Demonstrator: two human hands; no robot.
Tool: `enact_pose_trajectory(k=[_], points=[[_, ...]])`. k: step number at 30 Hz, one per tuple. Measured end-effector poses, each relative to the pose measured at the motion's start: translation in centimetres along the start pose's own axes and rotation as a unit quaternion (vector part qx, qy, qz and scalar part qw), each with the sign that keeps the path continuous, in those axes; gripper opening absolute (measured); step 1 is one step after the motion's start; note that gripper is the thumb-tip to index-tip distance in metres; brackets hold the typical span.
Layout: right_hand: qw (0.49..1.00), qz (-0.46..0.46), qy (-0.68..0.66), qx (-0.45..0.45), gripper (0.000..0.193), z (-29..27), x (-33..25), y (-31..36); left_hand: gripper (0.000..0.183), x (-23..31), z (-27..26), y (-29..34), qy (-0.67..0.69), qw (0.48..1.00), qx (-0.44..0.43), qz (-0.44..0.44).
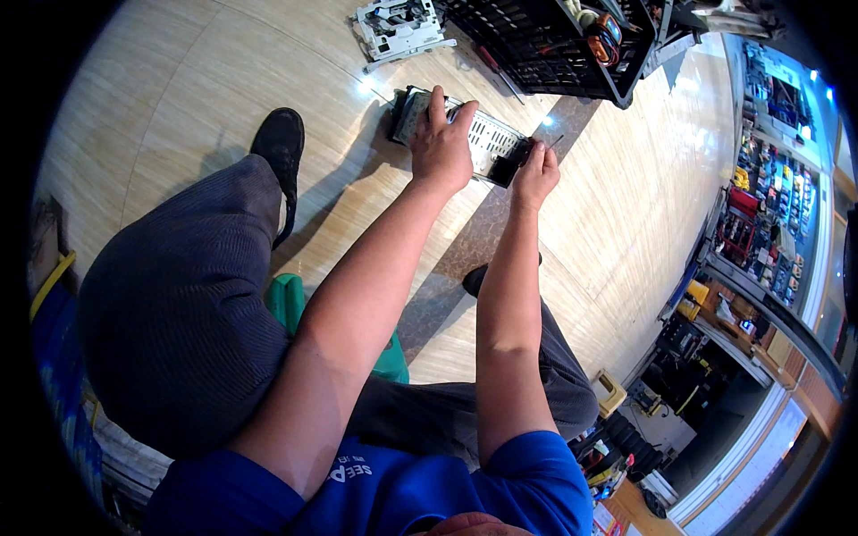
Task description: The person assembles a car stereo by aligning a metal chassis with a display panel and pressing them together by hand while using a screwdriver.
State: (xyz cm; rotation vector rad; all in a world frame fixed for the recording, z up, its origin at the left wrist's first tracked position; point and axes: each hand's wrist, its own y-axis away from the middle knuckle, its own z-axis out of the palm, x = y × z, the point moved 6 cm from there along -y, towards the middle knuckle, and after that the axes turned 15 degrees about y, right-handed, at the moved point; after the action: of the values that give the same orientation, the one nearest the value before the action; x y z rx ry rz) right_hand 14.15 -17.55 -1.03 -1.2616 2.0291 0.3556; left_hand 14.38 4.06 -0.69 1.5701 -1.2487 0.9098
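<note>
Above the floor in front of me is a flat, silver metal casing (490,138) with rows of slots and black ends, shaped like a car stereo unit. My left hand (442,147) is closed over its left part, the fingers lying across the top. At the casing's right end my right hand (538,174) is closed in a pinch at the black edge. A thin dark rod (556,141) juts out by the right fingertips; I cannot make out what it is or whether the hand holds it.
A white-and-silver metal frame (402,34) lies on the floor ahead, left of a black plastic crate (554,54) holding tools and cables. Beneath me is a green stool (389,362). Stocked shelves (773,210) and a yellow stool (611,393) are at the right.
</note>
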Motion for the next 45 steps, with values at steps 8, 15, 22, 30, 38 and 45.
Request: enact_pose_trajectory(k=[8,15,22,30,38,45], points=[[0.999,-0.039,0.027,0.011,0.016,-0.9,0.6,1.8,0.054,0.1,0.0,0.1,-0.003,1.0,0.001,-0.008],[0.988,-0.101,0.119,-0.012,0.015,-1.2,-0.6,2.4,0.052,0.2,0.0,0.0,0.003,1.0,0.014,0.018],[0.956,-0.144,0.25,-0.047,0.011,-1.1,-3.3,1.8,0.053,0.2,0.0,0.0,0.005,1.0,0.001,-0.005],[0.933,-0.185,0.297,-0.085,0.01,-0.7,-3.3,1.2,0.054,0.2,-0.2,0.0,-0.003,1.0,0.005,-0.001],[0.966,-0.136,0.209,-0.061,0.009,-0.8,-2.4,-0.2,0.07,0.4,-0.1,-0.1,-0.004,0.999,-0.031,-0.033],[0.961,-0.136,0.226,-0.088,0.009,-0.5,-3.0,-1.2,0.07,0.3,-0.1,-0.1,-0.008,0.999,-0.025,-0.032]])
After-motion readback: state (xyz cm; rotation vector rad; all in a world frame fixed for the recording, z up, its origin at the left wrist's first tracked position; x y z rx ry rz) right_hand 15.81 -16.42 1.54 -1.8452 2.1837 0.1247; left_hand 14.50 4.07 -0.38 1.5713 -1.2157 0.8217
